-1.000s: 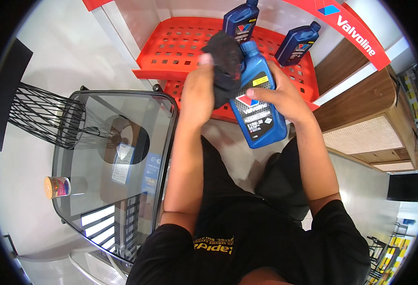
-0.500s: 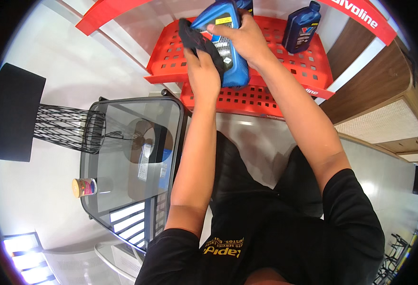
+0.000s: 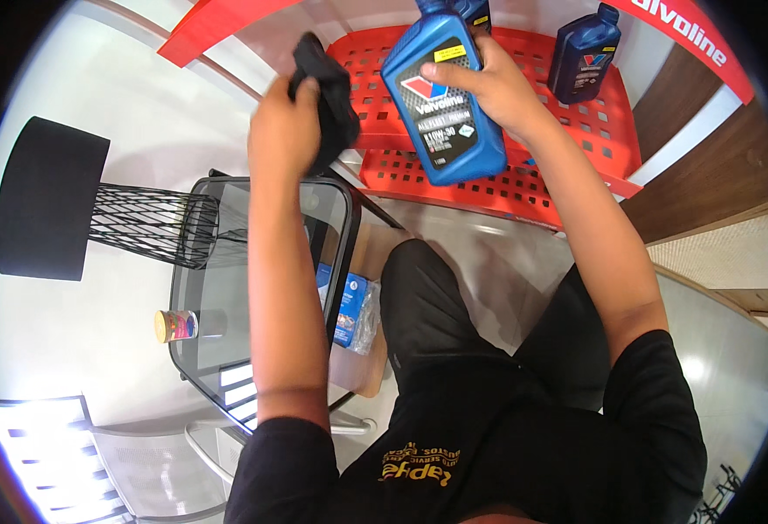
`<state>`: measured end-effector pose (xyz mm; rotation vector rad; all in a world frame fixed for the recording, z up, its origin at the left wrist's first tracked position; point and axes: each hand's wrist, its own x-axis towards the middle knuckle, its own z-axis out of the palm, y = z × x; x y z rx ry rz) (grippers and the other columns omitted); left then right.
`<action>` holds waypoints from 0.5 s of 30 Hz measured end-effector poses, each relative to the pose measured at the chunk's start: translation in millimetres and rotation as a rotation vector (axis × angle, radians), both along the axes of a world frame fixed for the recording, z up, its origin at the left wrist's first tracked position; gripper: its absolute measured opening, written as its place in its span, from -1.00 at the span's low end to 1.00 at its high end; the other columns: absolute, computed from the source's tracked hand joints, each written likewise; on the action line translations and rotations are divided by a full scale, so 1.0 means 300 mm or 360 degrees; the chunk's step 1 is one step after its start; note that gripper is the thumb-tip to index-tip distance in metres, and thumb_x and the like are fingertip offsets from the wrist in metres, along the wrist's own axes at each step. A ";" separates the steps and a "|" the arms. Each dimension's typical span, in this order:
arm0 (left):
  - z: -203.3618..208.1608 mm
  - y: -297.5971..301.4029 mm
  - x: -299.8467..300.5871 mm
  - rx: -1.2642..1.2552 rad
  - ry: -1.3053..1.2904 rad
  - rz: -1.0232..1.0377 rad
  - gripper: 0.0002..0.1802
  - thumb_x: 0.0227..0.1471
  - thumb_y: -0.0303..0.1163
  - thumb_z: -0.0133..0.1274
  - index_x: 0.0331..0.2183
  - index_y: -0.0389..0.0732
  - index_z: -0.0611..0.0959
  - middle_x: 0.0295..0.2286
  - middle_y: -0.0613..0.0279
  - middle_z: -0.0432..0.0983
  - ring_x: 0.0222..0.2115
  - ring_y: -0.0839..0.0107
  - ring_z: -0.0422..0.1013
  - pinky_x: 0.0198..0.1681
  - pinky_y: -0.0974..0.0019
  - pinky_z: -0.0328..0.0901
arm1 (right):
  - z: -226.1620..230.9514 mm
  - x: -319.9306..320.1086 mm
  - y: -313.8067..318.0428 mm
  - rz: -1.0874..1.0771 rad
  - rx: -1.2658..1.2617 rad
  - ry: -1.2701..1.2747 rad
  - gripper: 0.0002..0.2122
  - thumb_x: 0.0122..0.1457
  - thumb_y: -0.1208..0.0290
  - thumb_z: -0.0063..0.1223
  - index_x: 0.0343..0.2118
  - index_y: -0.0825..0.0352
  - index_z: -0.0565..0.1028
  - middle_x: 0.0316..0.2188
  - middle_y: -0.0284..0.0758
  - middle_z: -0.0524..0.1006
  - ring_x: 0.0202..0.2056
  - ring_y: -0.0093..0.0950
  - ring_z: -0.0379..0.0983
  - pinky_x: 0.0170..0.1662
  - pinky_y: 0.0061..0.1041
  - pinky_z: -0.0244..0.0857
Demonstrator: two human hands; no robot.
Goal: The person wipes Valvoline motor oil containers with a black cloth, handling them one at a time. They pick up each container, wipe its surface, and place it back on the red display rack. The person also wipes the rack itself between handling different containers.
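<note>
A blue motor oil bottle (image 3: 445, 96) hangs slightly tilted in front of the red shelf, its label facing me. My right hand (image 3: 497, 87) grips its right side, the thumb lying across the front and the other fingers hidden behind. To the left, apart from the bottle, my left hand (image 3: 288, 131) is closed on a black cloth (image 3: 327, 100) that sticks up and droops past the fingers. On the red perforated shelf (image 3: 611, 144), a darker blue oil bottle (image 3: 586, 57) stands at the right. Another bottle (image 3: 475, 13) is partly hidden behind the held one.
Left of me is a glass-topped table (image 3: 227, 332) with a black frame. A black lamp (image 3: 52, 196) with a wire base and a small tin with a yellow lid (image 3: 174, 326) are by it. Blue packages (image 3: 349, 310) lie lower down. A wooden cabinet (image 3: 724, 175) stands at right.
My left hand has drawn the cloth off the bottle and moved left. The bottle in my right hand now shows its whole label; the view has shifted a little.
</note>
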<state>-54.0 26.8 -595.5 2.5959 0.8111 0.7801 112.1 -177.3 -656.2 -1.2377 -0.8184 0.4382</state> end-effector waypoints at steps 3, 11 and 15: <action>-0.093 0.319 0.281 0.0213 0.0261 -0.0061 -0.44 0.30 0.00 -0.07 -0.01 -0.30 0.66 -0.10 -0.26 0.61 -0.03 -0.20 0.52 0.04 -0.06 0.38 | -0.030 -0.039 -0.027 0.0077 -0.0117 -0.0128 -0.27 0.04 0.15 0.49 0.15 0.49 0.35 -0.08 -0.12 0.59 -0.08 -0.38 0.60 -0.01 -0.39 0.49; -0.775 0.614 0.631 0.0396 0.1198 -0.0597 -0.20 0.34 0.25 -0.24 0.44 0.16 0.09 0.46 0.08 -0.22 0.44 -0.22 -0.21 0.42 -0.34 -0.14 | -0.085 -0.132 -0.161 0.0456 -0.0331 0.0020 -0.11 0.03 0.11 0.50 0.30 0.50 0.23 0.02 -0.10 0.52 0.06 -0.35 0.50 0.17 -0.40 0.35; -0.645 0.210 0.841 0.0040 0.1136 -0.0569 -0.21 0.32 0.33 -0.29 0.45 0.46 -0.05 0.49 0.14 -0.40 0.45 -0.29 -0.33 0.38 -0.52 -0.21 | -0.099 -0.108 -0.257 0.0356 -0.0423 0.0292 -0.11 0.04 0.24 0.50 0.35 0.44 0.19 0.01 -0.20 0.53 0.03 -0.43 0.51 0.15 -0.40 0.37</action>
